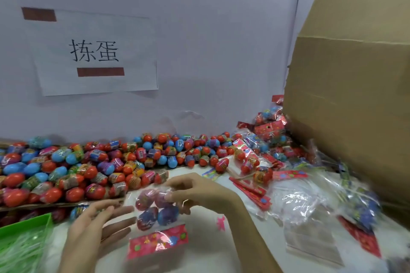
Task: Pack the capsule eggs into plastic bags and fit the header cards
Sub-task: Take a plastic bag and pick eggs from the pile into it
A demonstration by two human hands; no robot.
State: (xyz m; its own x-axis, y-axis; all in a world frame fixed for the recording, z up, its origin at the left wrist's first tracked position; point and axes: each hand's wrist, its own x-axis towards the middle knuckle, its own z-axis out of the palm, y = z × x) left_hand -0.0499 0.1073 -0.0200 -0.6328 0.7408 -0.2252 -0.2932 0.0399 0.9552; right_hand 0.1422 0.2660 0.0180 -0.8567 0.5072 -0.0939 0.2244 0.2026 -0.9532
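A clear plastic bag (155, 208) with several capsule eggs inside hangs in front of me, a red header card (157, 242) at its lower end. My right hand (199, 193) pinches the bag's upper end between thumb and fingers. My left hand (99, 226) is beside the bag on the left, fingers stretched out toward it; whether they touch it is unclear through the blur. A big heap of loose capsule eggs (88, 168), red, blue and purple, covers the table along the wall.
A tall cardboard box (355, 95) stands at the right. Packed bags (266, 139) pile up beside it. Loose red header cards (253, 190) and empty plastic bags (299, 206) lie at the right. A green tray (26, 226) sits at the lower left.
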